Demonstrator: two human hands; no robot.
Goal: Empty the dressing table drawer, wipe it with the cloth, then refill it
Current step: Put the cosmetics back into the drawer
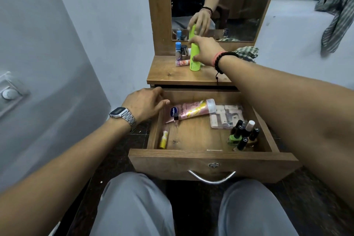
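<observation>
Right hand (pixel 204 50) grips green bottle (pixel 195 57) upright on tabletop (pixel 172 74).
Left hand (pixel 145 104), fingers loosely spread, empty, rests on drawer (pixel 210 161) edge; pink tube (pixel 188 111) just beside fingertips.

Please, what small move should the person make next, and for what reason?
Probably let go of the green bottle: it stands upright on the table top with the right hand gripping it. Then the left hand, open at the drawer rim, could lift out the pink tube beside it, since the tube, nail polish bottles and other items remain inside.
</observation>
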